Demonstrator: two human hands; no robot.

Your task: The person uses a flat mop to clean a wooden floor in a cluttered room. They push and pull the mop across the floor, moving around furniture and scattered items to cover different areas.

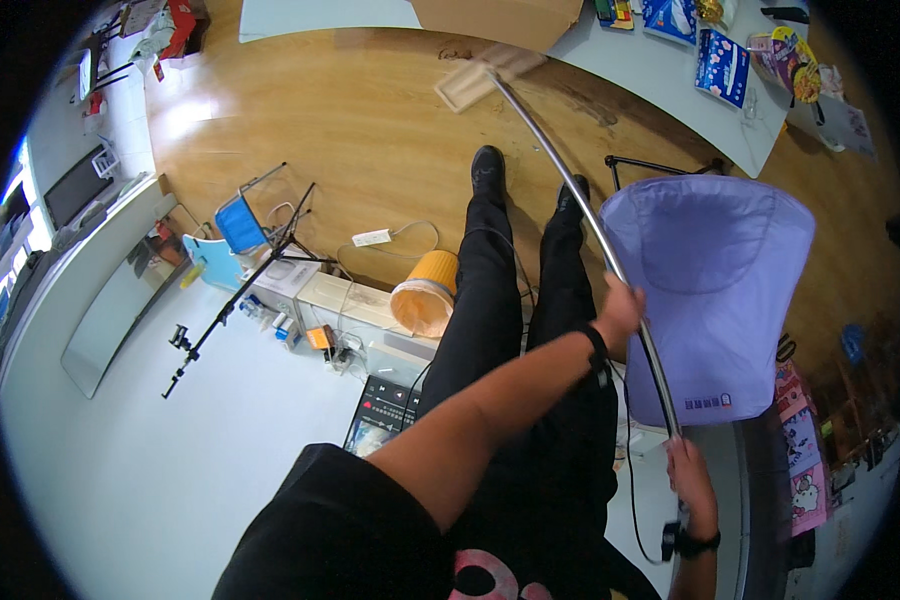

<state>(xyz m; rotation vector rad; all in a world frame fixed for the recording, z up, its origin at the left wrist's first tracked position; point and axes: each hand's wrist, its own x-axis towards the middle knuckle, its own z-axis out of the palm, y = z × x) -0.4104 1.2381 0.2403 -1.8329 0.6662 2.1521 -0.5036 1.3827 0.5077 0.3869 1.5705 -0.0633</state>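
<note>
My left hand (pixel 619 313) reaches across my body and grips the middle of a long metal pole (pixel 551 150). Lower down, near the pole's top end, my right hand (pixel 690 476) is closed around it too. The pole slants away to a pale, blurred flat mop head (pixel 466 82), which rests on the wood floor (pixel 330 112) partly under the edge of a white table (pixel 615 67). Dark smudges show on the floor beside it. A purple folding chair (pixel 709 300) stands just right of the pole.
A yellow waste bin (pixel 426 292) stands left of my legs, with a power strip (pixel 373 238) and cable on the floor. Further left are a black tripod (pixel 232 300) and a blue folding stool (pixel 240 225). A cardboard box (pixel 495 19) and snack packets (pixel 722 67) lie on the table.
</note>
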